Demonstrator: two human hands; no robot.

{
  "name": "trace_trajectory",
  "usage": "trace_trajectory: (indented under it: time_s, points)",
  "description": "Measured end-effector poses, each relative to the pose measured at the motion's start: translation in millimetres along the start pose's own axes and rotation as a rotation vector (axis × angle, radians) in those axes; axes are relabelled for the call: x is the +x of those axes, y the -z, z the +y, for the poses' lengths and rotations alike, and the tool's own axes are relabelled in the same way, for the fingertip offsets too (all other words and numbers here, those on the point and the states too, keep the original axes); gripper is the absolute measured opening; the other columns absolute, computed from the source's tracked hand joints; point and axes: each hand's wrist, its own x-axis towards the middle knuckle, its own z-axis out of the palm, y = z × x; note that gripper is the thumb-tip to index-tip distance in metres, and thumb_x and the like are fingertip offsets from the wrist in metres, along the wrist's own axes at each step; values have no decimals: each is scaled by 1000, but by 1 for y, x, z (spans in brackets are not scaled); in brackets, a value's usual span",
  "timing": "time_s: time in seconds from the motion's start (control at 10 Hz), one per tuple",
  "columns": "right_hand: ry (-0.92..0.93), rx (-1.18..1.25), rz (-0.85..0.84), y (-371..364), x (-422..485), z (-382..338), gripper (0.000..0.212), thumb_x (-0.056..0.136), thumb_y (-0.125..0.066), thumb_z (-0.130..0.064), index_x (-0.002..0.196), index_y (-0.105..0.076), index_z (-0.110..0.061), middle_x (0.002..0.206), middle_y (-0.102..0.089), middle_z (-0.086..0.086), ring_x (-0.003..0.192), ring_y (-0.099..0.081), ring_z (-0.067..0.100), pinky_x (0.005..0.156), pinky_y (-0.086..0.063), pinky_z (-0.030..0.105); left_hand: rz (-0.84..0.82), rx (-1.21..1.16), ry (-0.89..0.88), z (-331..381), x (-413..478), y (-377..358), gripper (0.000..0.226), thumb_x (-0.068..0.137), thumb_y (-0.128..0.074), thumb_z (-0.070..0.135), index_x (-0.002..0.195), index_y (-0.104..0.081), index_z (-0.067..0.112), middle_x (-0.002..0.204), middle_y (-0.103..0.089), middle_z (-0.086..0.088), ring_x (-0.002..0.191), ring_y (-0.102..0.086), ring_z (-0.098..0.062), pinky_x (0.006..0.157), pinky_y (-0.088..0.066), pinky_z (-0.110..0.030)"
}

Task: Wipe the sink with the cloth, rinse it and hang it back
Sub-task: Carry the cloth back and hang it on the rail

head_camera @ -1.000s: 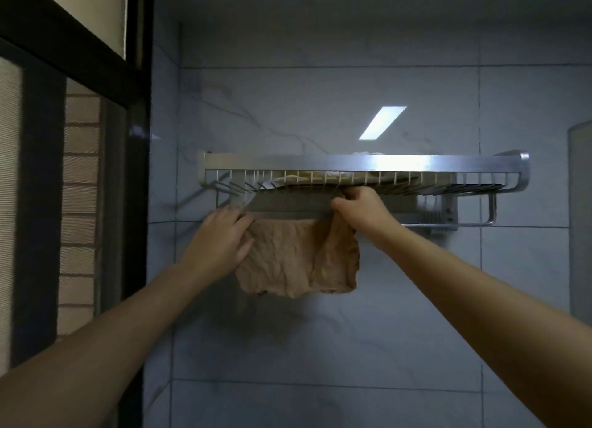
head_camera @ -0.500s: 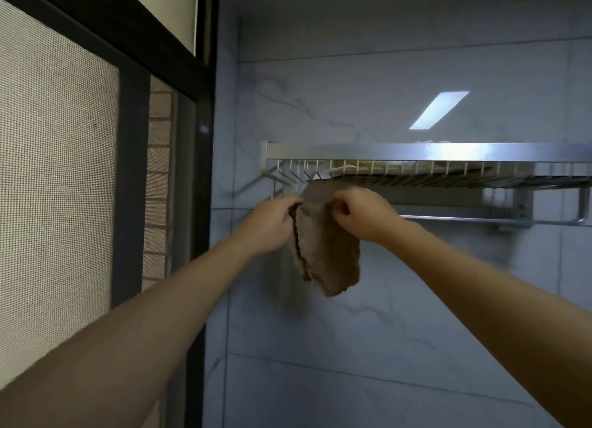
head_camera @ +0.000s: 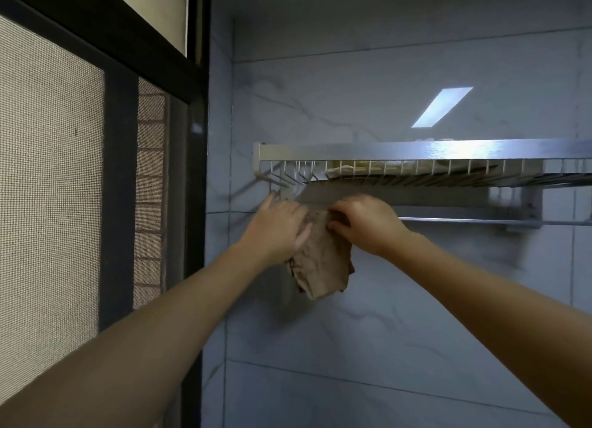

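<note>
Grey marble-patterned wall tiles [head_camera: 400, 331] are filling the corner of the room, meeting a dark-framed window with a mesh screen [head_camera: 48, 171] on the left. A brushed-metal wire shelf [head_camera: 416, 153] is projecting from the tiles, a thin metal towel bar [head_camera: 464, 220] running beneath it. The crumpled brown cloth [head_camera: 320, 264] is hanging bunched below the shelf's left end, between both hands. The right hand [head_camera: 365, 224] is pinching its upper edge, while the left hand [head_camera: 278, 229] is lying against its left side, fingers loosely extended.
</note>
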Motion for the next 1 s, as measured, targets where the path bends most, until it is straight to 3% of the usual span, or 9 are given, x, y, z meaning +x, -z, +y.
trace_trajectory:
  time_s: [0.1, 0.2, 0.3, 0.5, 0.7, 0.9, 1.0]
  points:
    - [0, 32, -65, -6, 19, -16, 26, 98, -50, -40, 102, -66, -19, 101, -69, 3, 92, -61, 24, 73, -46, 34, -68, 51, -24, -21, 4, 10, 37, 100, -35, 40, 96, -64, 17, 94, -69, -2, 92, -63, -24, 113, -32, -45]
    - [6, 81, -153, -6, 31, -30, 22, 99, -49, -37, 97, -62, -20, 98, -68, 5, 86, -62, 23, 68, -41, 31, -73, 89, -57, -35, -5, 12, 41, 101, -39, 39, 126, -62, 16, 121, -67, -4, 115, -60, -24, 112, -34, -43]
    - [0, 122, -98, -1, 26, -29, 23, 96, -54, -33, 110, -64, -19, 107, -65, 5, 96, -60, 25, 77, -49, 36, -19, 47, -62, -28, -21, 9, 54, 100, -43, 43, 144, -51, 13, 143, -57, -5, 133, -51, -24, 113, -35, -41]
    - [-25, 168, 49, -8, 2, -20, 32, 95, -57, -22, 126, -63, -17, 116, -62, 7, 108, -57, 29, 85, -49, 39, -123, -44, 13, -27, -28, 13, 62, 102, -40, 45, 156, -33, 14, 158, -41, -7, 145, -37, -22, 118, -30, -41]
    - [-75, 108, 0, -10, -1, -38, 35, 95, -53, -27, 128, -56, -14, 121, -58, 9, 111, -54, 29, 93, -47, 43, -184, -133, 85, -20, -31, 23, 63, 102, -39, 50, 156, -33, 18, 158, -41, -6, 145, -37, -25, 117, -32, -45]
    - [-206, 165, -79, 14, -14, -44, 40, 94, -52, -42, 127, -56, -20, 118, -59, 6, 107, -56, 27, 94, -47, 45, -95, -428, 207, -13, -49, 30, 61, 96, -32, 59, 145, -47, 26, 145, -54, -1, 135, -48, -22, 111, -41, -52]
    - [-278, 267, -12, 19, -28, -45, 36, 92, -54, -41, 119, -61, -18, 114, -60, 8, 105, -57, 29, 90, -51, 46, -37, -519, 193, -14, -62, 33, 55, 98, -34, 57, 140, -53, 26, 137, -60, 1, 127, -55, -19, 107, -46, -50]
